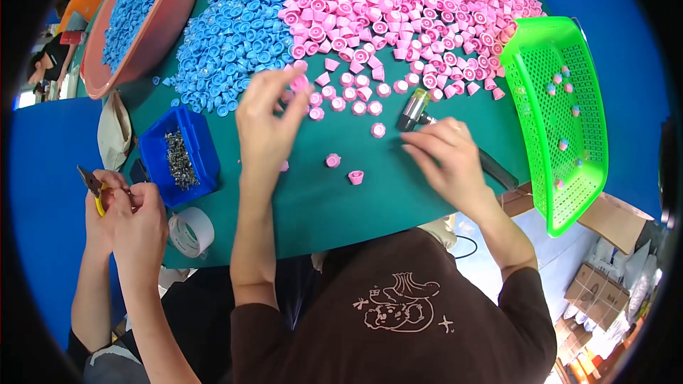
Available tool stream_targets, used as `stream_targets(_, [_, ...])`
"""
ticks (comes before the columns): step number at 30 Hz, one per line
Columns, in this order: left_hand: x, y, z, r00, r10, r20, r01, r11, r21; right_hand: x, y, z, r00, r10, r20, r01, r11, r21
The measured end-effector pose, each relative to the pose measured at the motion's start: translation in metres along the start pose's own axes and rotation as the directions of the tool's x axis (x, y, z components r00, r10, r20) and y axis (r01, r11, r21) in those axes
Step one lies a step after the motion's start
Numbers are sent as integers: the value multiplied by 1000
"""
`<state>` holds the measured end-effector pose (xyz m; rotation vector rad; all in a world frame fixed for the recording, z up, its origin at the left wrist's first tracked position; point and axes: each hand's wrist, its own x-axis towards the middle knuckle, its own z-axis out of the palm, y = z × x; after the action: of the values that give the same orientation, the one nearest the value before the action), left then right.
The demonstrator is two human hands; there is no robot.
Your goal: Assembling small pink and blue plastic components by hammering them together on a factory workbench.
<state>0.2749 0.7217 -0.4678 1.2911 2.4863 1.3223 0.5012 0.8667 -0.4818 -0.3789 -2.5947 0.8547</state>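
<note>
My left hand reaches over the near edge of the heap of pink pieces. Its thumb and fingers close about a small pink cup-shaped piece, blurred by motion. My right hand hovers by a hammer with a black handle and a yellow-tipped head. Its thumb and forefinger are apart with nothing between them. Between my hands lie a few loose pink pieces, among them one facing up, one nearer me and one on its side.
Blue caps and pink pieces are heaped at the back. A green basket on the right holds several pink-and-blue pieces. At left are a salmon tub, blue metal-parts bin, tape roll and a co-worker's hands with yellow-handled pliers.
</note>
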Motion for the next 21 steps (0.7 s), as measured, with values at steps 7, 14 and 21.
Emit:
stream_targets(7, [-67,0,15,986,-54,155,55,999,4,27,-6,35,986,-123,114,151,944,-292])
stream_targets(14, [-66,-3,0,990,15,142,-22,999,45,24,-3,37,980,-192,57,198,969,-147])
stream_targets(21, [-43,-13,7,994,80,75,-90,986,139,19,-4,43,961,-238,143,268,928,-258])
